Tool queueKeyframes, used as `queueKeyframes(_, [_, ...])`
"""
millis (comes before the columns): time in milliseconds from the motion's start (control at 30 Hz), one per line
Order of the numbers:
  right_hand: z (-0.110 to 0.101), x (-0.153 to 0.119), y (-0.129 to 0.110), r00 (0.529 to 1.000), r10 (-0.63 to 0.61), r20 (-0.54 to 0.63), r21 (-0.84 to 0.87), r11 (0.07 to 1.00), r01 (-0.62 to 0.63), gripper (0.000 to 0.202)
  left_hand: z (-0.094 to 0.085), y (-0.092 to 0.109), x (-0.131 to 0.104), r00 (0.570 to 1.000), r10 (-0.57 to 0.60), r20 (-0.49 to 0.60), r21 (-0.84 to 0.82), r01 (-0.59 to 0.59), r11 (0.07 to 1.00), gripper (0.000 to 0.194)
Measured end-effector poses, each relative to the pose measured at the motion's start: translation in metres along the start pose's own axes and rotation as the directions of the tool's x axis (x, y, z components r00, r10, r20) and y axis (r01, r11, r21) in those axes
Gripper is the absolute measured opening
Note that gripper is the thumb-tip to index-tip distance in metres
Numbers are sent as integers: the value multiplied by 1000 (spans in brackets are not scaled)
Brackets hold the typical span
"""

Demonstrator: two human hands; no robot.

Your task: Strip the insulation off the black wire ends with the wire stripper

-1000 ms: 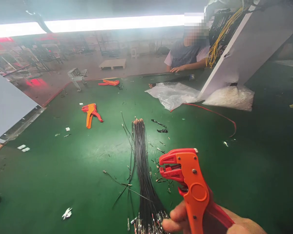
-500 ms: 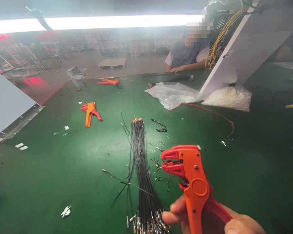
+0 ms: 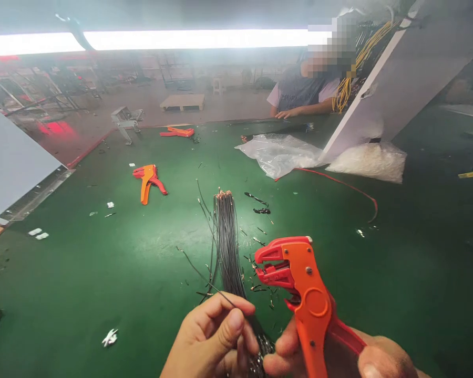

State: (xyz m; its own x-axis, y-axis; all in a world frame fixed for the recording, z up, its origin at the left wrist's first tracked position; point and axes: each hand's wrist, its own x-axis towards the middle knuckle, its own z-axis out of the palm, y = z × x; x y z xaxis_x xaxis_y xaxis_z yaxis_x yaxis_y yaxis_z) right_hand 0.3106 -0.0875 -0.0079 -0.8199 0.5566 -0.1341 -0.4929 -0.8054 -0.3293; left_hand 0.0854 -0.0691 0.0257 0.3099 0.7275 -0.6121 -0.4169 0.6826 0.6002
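Wrapped around the handles of an orange and red wire stripper (image 3: 313, 302) is my right hand (image 3: 378, 354); the tool's jaws point left and stand apart with nothing between them. My left hand (image 3: 216, 336) pinches a single black wire (image 3: 199, 273) between thumb and fingers, and the wire's free end reaches up and left. Under and behind that hand lies a long bundle of black wires (image 3: 227, 236), with copper-coloured ends at the far side. Metal terminals (image 3: 260, 352) at the near end are partly hidden by my hands.
Two more wire strippers lie on the green table, one nearer (image 3: 147, 181) and one farther (image 3: 177, 132). Black wire scraps (image 3: 256, 287) litter the right of the bundle. Clear plastic bags (image 3: 279, 152) lie at the back right. Across the table sits a person (image 3: 307, 94).
My left hand has come into view from below and taken hold of a black wire, whose end has swung slightly. The wire stripper in my right hand has shifted a little left.
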Motion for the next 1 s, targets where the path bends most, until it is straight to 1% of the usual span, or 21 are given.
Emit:
queueKeyframes(67, [1, 1, -2, 999, -3, -42, -4, 1000, 2, 69, 0, 2, 6, 999, 35, 13, 15, -35, 999, 40])
queueKeyframes(133, [-1, 0, -3, 997, -22, -80, -12, 1000, 21, 69, -1, 3, 11, 992, 125, -4, 69, -124, 990, 39])
queueKeyframes(200, [-4, 0, -3, 996, -68, -64, -11, 998, 68, 68, 0, 5, 14, 974, 224, -27, 118, -220, 968, 35])
queueKeyframes(267, [-8, 1, -3, 990, -138, -30, -16, 990, 138, 66, 1, 8, 17, 954, 294, -53, 135, -285, 949, 32])
queueKeyframes(367, [-13, 2, -1, 979, -203, -15, -39, 979, 202, 66, 2, 13, 19, 929, 346, -128, 126, -331, 935, 32])
queueKeyframes(433, [-15, 2, 0, 977, -211, -16, -52, 976, 210, 69, 1, 14, 19, 913, 369, -174, 123, -351, 928, 32])
queueKeyframes(533, [-11, 4, 0, 979, -203, -24, -87, 976, 200, 78, 0, 11, 18, 894, 405, -191, 148, -381, 913, 33])
queueKeyframes(633, [0, 6, -3, 976, -214, -42, -154, 967, 205, 80, -1, 6, 15, 859, 476, -189, 209, -438, 874, 29])
queueKeyframes(700, [5, 7, -4, 967, -244, -78, -234, 947, 220, 77, -2, 3, 13, 813, 557, -170, 286, -500, 818, 25])
queueKeyframes(767, [6, 8, -3, 955, -276, -109, -316, 921, 230, 73, -1, 1, 10, 746, 652, -134, 394, -564, 726, 20])
queueKeyframes(800, [6, 8, -2, 951, -287, -116, -344, 910, 233, 72, 0, 0, 9, 699, 704, -127, 444, -594, 671, 17])
queueKeyframes(867, [6, 7, 0, 943, -312, -119, -386, 889, 246, 67, 4, -3, 7, 584, 802, -128, 520, -649, 555, 12])
queueKeyframes(933, [10, 5, -1, 945, -301, -128, -432, 874, 221, 57, 9, -7, 6, 477, 871, -118, 554, -696, 456, 9])
queueKeyframes(967, [15, 4, -3, 950, -281, -138, -464, 866, 188, 51, 12, -10, 6, 441, 892, -100, 559, -717, 417, 10])
queueKeyframes(1000, [21, 2, -6, 957, -235, -171, -494, 861, 123, 45, 14, -13, 6, 417, 906, -77, 559, -734, 385, 11])
